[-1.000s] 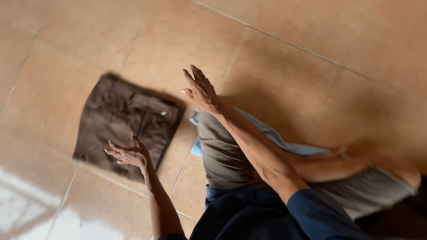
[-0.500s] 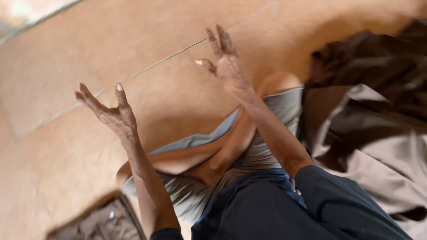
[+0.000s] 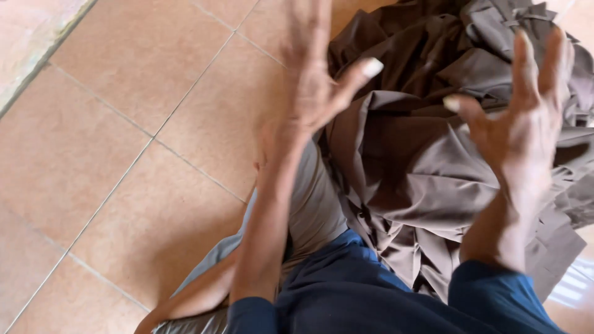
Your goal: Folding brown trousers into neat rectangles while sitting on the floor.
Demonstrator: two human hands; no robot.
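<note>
Hovering empty with fingers spread, left hand [image 3: 315,74] and right hand [image 3: 526,117] flank brown clothes [image 3: 408,161].

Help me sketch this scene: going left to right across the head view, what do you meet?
Tiled floor → left hand, open and empty → heap of brown cloth → right hand, open and empty, raised over the heap.

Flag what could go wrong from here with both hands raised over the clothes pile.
Both the left hand and right hand are open above the crumpled brown garment heap, so a grab may snag several tangled pieces. The heap spills onto the tiled floor, where cloth could pick up dirt.
</note>
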